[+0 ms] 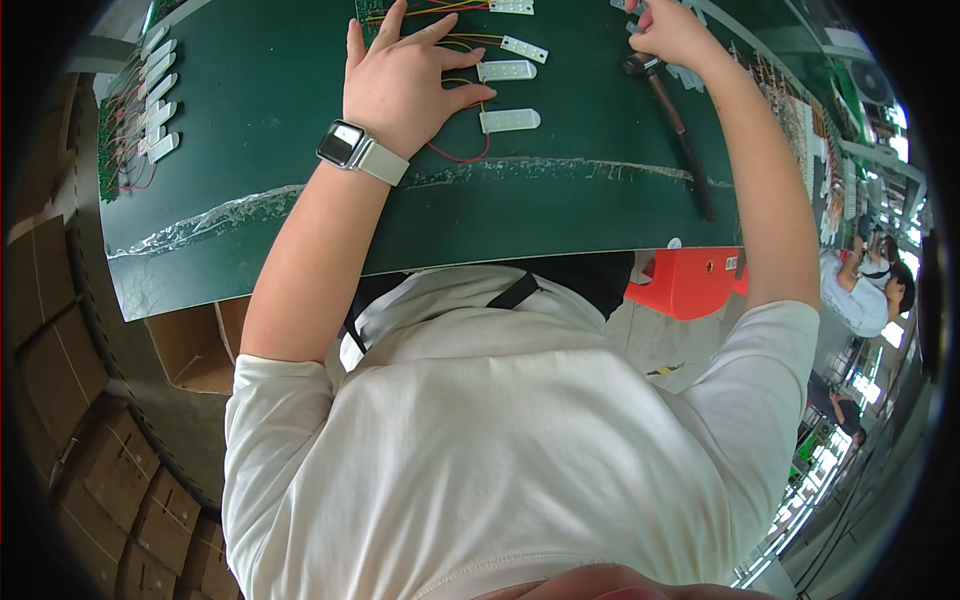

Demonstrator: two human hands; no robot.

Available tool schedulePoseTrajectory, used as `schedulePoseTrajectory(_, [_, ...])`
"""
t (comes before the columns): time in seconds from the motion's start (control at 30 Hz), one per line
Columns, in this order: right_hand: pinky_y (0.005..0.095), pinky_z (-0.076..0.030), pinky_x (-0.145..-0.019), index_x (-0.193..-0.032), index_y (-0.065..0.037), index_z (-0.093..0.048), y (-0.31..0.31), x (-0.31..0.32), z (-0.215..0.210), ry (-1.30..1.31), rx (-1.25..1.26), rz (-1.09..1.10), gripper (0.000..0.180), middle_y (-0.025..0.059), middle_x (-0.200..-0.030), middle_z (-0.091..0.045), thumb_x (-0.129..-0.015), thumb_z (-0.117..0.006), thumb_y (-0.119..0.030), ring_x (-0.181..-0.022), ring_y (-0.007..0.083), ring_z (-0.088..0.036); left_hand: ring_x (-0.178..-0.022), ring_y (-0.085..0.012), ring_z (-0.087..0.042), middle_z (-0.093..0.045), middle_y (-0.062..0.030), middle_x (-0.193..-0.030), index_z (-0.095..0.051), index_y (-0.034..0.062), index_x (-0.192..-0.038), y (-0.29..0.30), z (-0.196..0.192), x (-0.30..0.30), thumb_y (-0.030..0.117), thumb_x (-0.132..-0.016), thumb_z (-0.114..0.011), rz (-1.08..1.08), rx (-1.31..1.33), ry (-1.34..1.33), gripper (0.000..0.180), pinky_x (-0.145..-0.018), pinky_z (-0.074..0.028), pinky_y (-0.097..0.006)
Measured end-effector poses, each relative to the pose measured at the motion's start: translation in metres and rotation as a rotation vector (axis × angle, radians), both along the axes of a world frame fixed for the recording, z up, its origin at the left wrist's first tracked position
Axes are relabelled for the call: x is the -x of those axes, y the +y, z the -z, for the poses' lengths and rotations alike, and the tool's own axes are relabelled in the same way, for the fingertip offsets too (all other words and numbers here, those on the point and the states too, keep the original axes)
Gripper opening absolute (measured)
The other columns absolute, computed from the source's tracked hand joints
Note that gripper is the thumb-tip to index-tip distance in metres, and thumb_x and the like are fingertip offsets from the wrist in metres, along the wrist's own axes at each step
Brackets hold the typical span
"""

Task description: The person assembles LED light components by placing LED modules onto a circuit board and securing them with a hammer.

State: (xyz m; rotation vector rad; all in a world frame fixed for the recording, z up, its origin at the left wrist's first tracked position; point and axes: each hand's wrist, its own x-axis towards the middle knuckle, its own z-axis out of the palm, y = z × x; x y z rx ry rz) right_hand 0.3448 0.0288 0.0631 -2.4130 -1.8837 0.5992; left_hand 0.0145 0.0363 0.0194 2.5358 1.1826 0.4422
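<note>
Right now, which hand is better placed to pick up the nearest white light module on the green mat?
Left. The left hand lies flat beside the module; the right hand is farther off, over the tool.

A second row of white light modules (150,95) with a green circuit board (112,150) lay near the left edge of the green belt (560,215). Brown cardboard boxes (95,480) stood below it, and a red stool (690,282) stood under its near edge.

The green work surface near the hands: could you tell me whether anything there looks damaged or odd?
Yes. A ragged whitish line runs across the green work surface below the left hand, like a worn seam or tear.
</note>
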Motion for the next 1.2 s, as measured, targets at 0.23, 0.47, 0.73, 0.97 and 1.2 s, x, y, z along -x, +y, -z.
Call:
schedulePoseTrajectory(0.23, [0.0284, -0.054, -0.078, -0.119, -0.011, -0.075, 0.008, -0.064, 0.044, -0.024, 0.004, -0.022, 0.034, 0.003, -0.093, -0.069, -0.085, -0.077, -0.008, -0.085, 0.0143, -0.066, -0.153, -0.0322, -0.033, -0.055, 0.0052, -0.154, -0.079, 0.037, -0.118, 0.005, 0.032, 0.003, 0.06, -0.078, -0.08, -0.02, -0.141, 0.074, 0.047, -0.126, -0.014, -0.064])
schedulePoseTrajectory(0.47, [0.0237, -0.047, -0.069, -0.117, -0.012, -0.077, -0.019, -0.027, 0.018, 0.142, -0.658, -0.167, 0.023, -0.004, -0.097, -0.066, -0.095, -0.075, -0.021, -0.075, 0.0062, -0.056, -0.151, -0.0385, -0.035, -0.058, -0.005, -0.151, -0.081, 0.0258, -0.117, 0.0, -0.006, 0.002, 0.046, -0.082, -0.08, 0.021, 0.024, -0.001, 0.04, -0.124, -0.02, -0.063])
schedulePoseTrajectory(0.73, [0.0193, -0.049, -0.063, -0.112, -0.013, -0.077, -0.063, 0.06, 0.027, 0.448, -0.364, 0.065, 0.019, -0.004, -0.08, -0.061, -0.097, -0.075, -0.024, -0.084, 0.0071, -0.073, -0.151, -0.0372, -0.035, -0.057, -0.0049, -0.152, -0.08, 0.0272, -0.118, 0.003, 0.013, 0.006, 0.047, -0.081, -0.08, 0.02, -0.008, -0.01, 0.042, -0.124, -0.02, -0.064])
schedulePoseTrajectory(0.97, [0.021, -0.054, -0.07, -0.112, -0.004, -0.072, -0.078, 0.065, 0.033, 0.691, -0.408, 0.065, 0.017, 0.0033, -0.098, -0.076, -0.099, -0.071, -0.016, -0.084, 0.0101, -0.075, -0.151, -0.038, -0.036, -0.058, -0.0046, -0.151, -0.08, 0.0284, -0.118, 0.002, 0.0, 0.003, 0.045, -0.081, -0.082, -0.004, 0.01, 0.024, 0.041, -0.125, -0.02, -0.061])
schedulePoseTrajectory(1.2, [0.0248, -0.056, -0.062, -0.106, -0.006, -0.069, -0.093, 0.075, 0.047, 0.359, -0.547, -0.196, 0.016, 0.0036, -0.079, -0.073, -0.091, -0.073, -0.008, -0.066, 0.0113, -0.071, -0.151, -0.038, -0.037, -0.059, -0.0049, -0.15, -0.081, 0.0288, -0.117, 0.003, 0.008, 0.002, 0.045, -0.08, -0.083, 0.002, -0.052, 0.007, 0.041, -0.124, -0.021, -0.062])
